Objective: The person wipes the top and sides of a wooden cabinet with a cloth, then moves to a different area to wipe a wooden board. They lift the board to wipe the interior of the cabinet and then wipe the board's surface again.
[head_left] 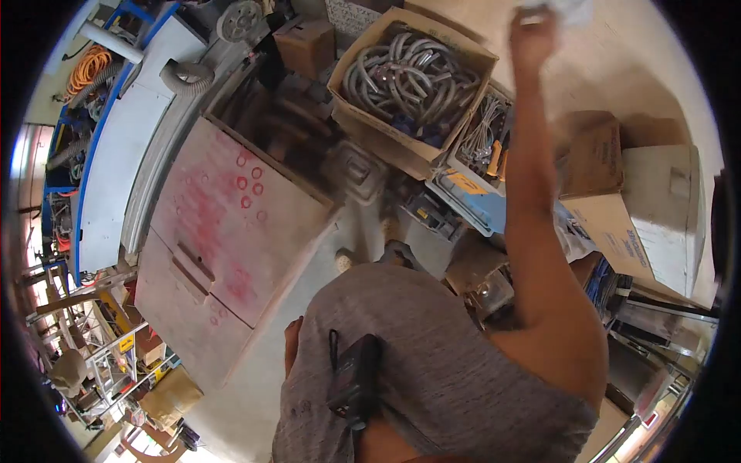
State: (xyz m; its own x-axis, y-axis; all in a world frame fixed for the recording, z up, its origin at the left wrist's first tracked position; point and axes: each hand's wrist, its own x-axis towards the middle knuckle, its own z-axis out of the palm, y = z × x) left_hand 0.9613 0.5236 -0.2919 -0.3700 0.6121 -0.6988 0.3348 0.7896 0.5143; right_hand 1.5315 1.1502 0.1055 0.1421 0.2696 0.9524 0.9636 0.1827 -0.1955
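My right arm reaches far forward, and my right hand (532, 38), smeared by motion, is closed at the top edge against the pale wall. A small light, shiny patch shows at its fingers, and a whitish sheet-like thing (573, 11) lies right beside them; I cannot tell what the hand holds. Low at my left side, only a sliver of my left hand (292, 343) shows past the grey shirt, near the edge of a pale cabinet (231, 224) with red paint marks. Its fingers are mostly hidden.
Ahead, a cardboard box (367, 135) holds many bent metal tubes (413, 77). Beside it sits a bin of thin rods (482, 127) with an orange-handled tool. Cartons (610, 231) stand at right. A metal canister (356, 171) is near my feet; a black device (356, 382) hangs on my chest.
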